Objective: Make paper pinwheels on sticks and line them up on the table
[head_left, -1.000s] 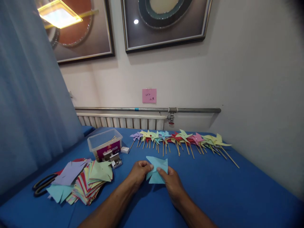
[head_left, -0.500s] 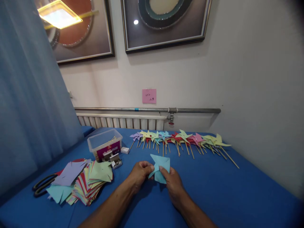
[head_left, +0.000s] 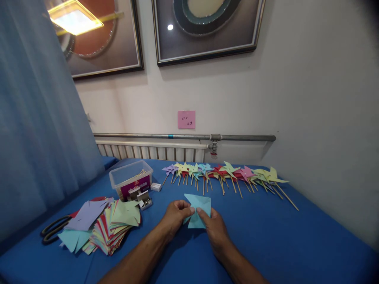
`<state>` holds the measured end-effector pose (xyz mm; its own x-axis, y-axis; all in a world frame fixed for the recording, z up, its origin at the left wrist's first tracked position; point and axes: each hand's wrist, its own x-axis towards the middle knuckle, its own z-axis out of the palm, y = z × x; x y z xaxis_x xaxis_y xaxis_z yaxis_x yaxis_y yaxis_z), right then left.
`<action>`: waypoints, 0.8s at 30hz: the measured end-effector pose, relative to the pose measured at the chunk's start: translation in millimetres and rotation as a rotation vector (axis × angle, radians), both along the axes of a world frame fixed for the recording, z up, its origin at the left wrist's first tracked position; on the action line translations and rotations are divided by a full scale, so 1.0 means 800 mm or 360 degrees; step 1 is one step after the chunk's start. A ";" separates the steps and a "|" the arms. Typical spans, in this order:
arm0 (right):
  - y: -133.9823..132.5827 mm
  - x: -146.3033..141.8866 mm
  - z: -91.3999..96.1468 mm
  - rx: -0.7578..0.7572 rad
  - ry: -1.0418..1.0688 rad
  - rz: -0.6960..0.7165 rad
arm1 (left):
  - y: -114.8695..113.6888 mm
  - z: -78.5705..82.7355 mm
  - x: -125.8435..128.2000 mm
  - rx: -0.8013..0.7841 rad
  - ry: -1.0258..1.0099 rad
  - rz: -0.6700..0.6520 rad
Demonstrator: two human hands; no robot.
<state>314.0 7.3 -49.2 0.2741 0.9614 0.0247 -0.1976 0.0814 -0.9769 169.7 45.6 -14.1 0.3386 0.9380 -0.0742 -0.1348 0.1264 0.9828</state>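
Between my two hands, a light-blue paper pinwheel (head_left: 201,201) is held above the blue-covered table, some of its corners folded toward the middle. My left hand (head_left: 177,215) pinches its left side, thumb near the centre. On the right side, my right hand (head_left: 216,227) grips the paper, with the thumb pressed close to the centre and the other fingers behind it. A pile of cut paper sheets (head_left: 109,228) in several colours lies to the left of my hands. Finished pinwheels on sticks (head_left: 229,169) lie in a row beyond them.
A clear plastic tub (head_left: 130,179) with sticks stands at the back left. Beside it are a small open box of metal pins (head_left: 145,201) and a small white box (head_left: 156,187). Scissors (head_left: 55,228) lie partly under the paper. A blue curtain (head_left: 44,118) hangs at left.
My left thumb has moved right, to the paper's centre. The light-blue pinwheel has shifted slightly left and turned a little in my hands.
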 end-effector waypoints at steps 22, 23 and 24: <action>0.006 0.002 -0.009 0.0002 0.0053 0.0080 | 0.002 -0.007 0.003 0.0009 0.0005 0.0140; 0.006 0.001 -0.008 0.0002 0.0044 0.0067 | 0.002 -0.007 0.004 0.0011 0.0001 0.0135; 0.005 0.001 -0.006 -0.0002 0.0037 0.0064 | 0.002 -0.008 0.004 0.0011 0.0003 0.0131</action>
<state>315.0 11.3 -54.2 0.2360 0.9716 0.0176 -0.2234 0.0719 -0.9721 172.8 47.2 -20.4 0.2603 0.9631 -0.0679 -0.1429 0.1080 0.9838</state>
